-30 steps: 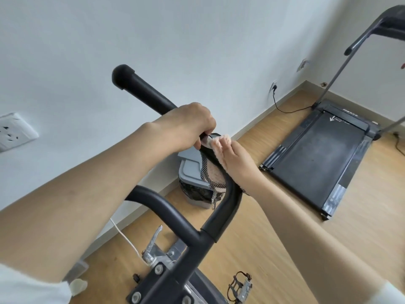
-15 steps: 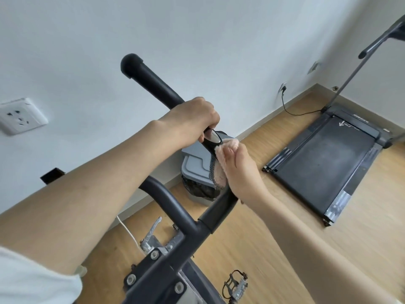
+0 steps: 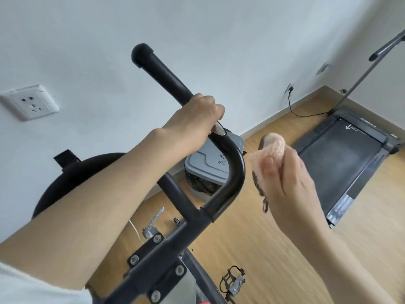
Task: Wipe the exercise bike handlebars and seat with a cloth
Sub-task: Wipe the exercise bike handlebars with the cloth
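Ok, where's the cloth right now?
Head view, right of centre: the cloth is bunched in the right hand, just right of the bend in the handlebar, with the treadmill behind.

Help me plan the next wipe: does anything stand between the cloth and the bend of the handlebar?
Nothing visible does: the cloth, held in the right hand, is just beside the bend of the handlebar, with open air between. The left hand grips it higher up, covering that stretch.
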